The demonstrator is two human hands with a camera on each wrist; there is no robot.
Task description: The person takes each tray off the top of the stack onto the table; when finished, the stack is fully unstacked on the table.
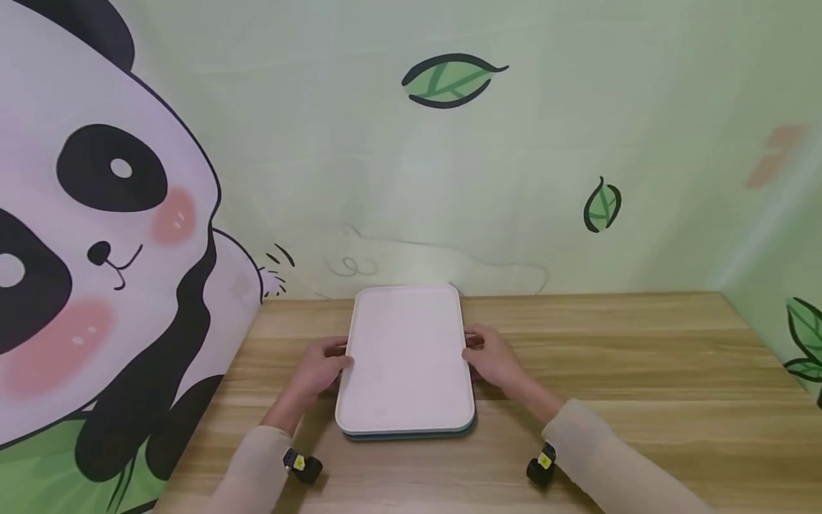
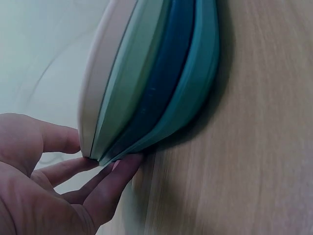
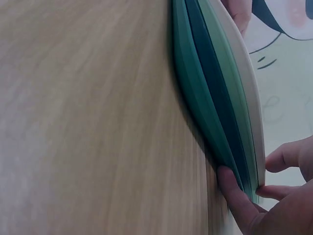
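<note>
A stack of rectangular trays with rounded corners lies on the wooden table, a white tray (image 1: pixel 404 357) uppermost. Beneath it the left wrist view shows the edges of a light green tray (image 2: pixel 132 73), a dark blue tray (image 2: pixel 164 73) and a teal tray (image 2: pixel 199 73) at the bottom. My left hand (image 1: pixel 317 368) grips the stack's left side, thumb at the white rim and fingers lower along the edges. On the opposite side my right hand (image 1: pixel 494 357) holds the stack the same way, its fingers (image 3: pixel 234 193) reaching down to the teal tray's edge.
The wooden table (image 1: pixel 610 357) ends at the back against a pale green backdrop (image 1: pixel 308 107) printed with leaves. A large printed panda (image 1: pixel 128 264) fills the left side. Small black cameras sit at both wrists, including the left wrist camera (image 1: pixel 308 469).
</note>
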